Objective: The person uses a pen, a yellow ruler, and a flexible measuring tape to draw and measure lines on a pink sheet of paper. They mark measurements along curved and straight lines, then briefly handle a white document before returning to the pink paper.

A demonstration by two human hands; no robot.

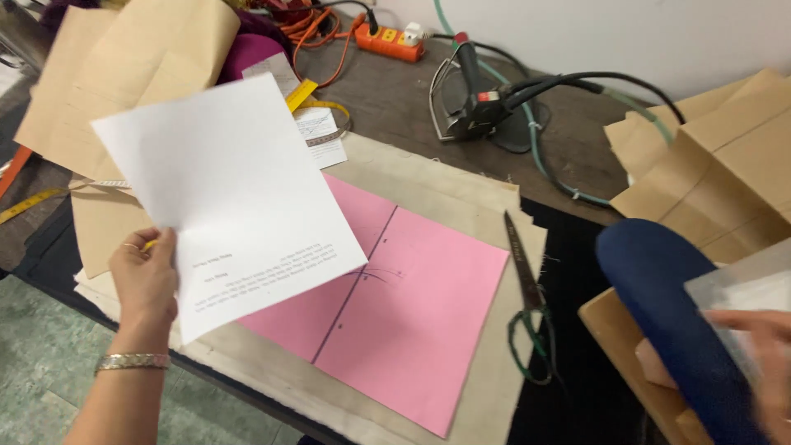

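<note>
- Head view looks down on a cluttered table, and I see both of the person's hands at the lower corners.
- Left hand: I see its fingers closed on the lower left edge of a white printed sheet, holding it lifted and tilted above the work. A yellow pencil tip shows at the thumb, and a metal bracelet sits on the wrist.
- White sheet hangs over the left part of a pink paper, covering its upper left corner.
- Pink paper lies flat on a beige cloth spread on the table; a dark line runs down its middle, with a short curved mark beside it.
- Scissors with dark green handles lie just beside the pink paper's right edge, blades pointing away from me, partly on the beige cloth and partly on black fabric.
- Right hand: blurred at the right edge, touching a grey sheet next to a dark blue padded form; I cannot tell whether its fingers are gripping or only resting.
- Farther back: an iron with a black cord, an orange power strip, a yellow measuring tape, and brown paper pieces at both sides.
</note>
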